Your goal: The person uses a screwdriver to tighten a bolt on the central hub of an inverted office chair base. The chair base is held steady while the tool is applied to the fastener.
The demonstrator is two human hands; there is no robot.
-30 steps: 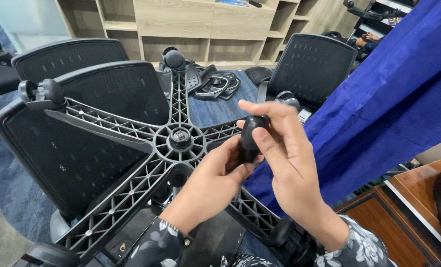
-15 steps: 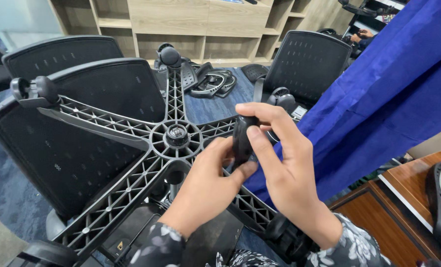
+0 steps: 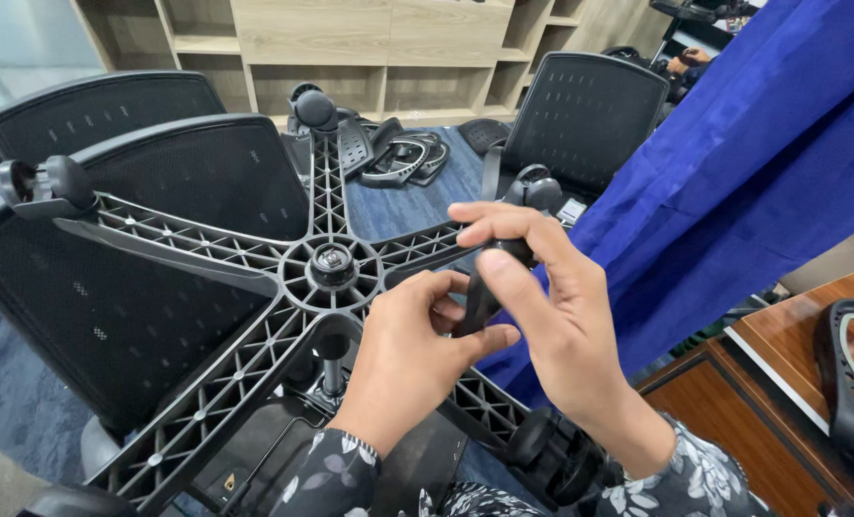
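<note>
Presently, item one: caster wheel [image 3: 484,287], black, gripped between both my hands above the upturned five-armed chair base [image 3: 254,263]. My right hand [image 3: 551,325] closes over it from 3 o'clock, index finger arched across the top, thumb pressed on its near face. My left hand [image 3: 412,349] pinches its lower part from 7 o'clock, thumb tip touching the underside.

Change noted: half a second ago the wheel stood more upright and showed a broader rounded face; now it is tilted and seen edge-on, and a second ago it sat higher in my fingers. I judge that I am turning it over in the grip, not yet bringing it to any arm of the base.

Item two: hub [image 3: 333,260] of the base, at 10 o'clock from the wheel, near but apart.

Item three: fitted casters at three arm ends, 12 o'clock [image 3: 314,108], 9 o'clock [image 3: 48,182], and 5 o'clock [image 3: 551,460] under my right wrist.

Item four: mesh chair backs [image 3: 580,115], blue cloth [image 3: 752,191].

Hard to make out: the wheel's stem, covered by my fingers; the base arm end at 7 o'clock, cut off by the frame edge; the arm end behind my hands.
</note>
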